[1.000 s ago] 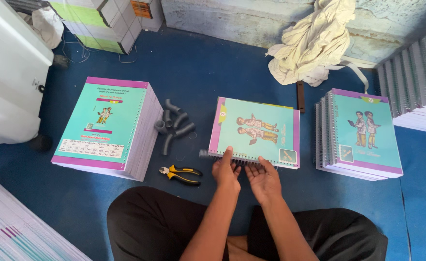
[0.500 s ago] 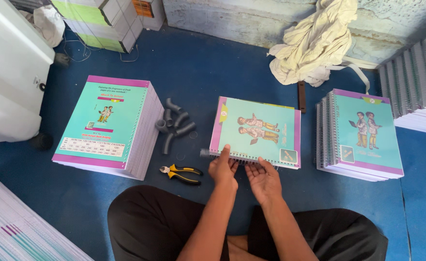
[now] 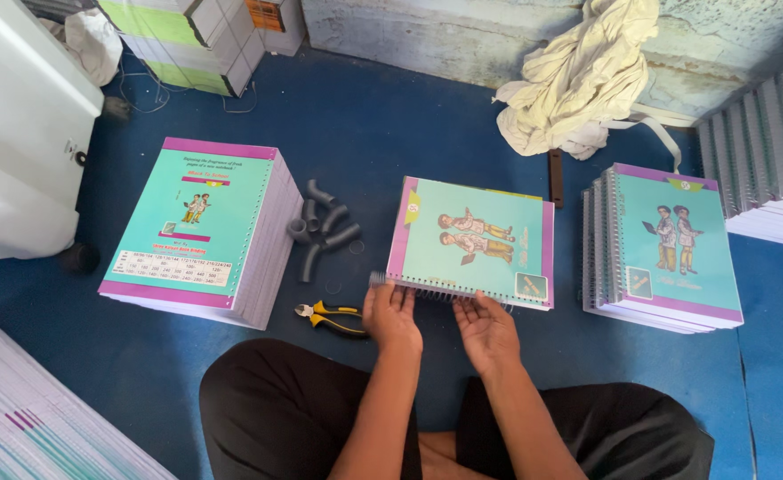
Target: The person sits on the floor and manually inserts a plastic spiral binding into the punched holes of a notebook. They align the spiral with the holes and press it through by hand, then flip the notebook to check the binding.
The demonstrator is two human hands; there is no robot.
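Notebook (image 3: 471, 240) — just beyond left hand (image 3: 391, 316)

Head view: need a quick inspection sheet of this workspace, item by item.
Surface: blue floor, person seated on it.
Job's things: teal notebook, spiral wire along its near edge.
Clutter: yellow-handled pliers, grey coil pieces, unbound stack left, bound stack right, cream cloth.
Hands: left hand and right hand on the wire.
Cables: thin wire far left.
Surroundings: white machine, stone wall.

Glossy paper notebook cover (image 3: 476, 236), wire spiral (image 3: 427, 286)
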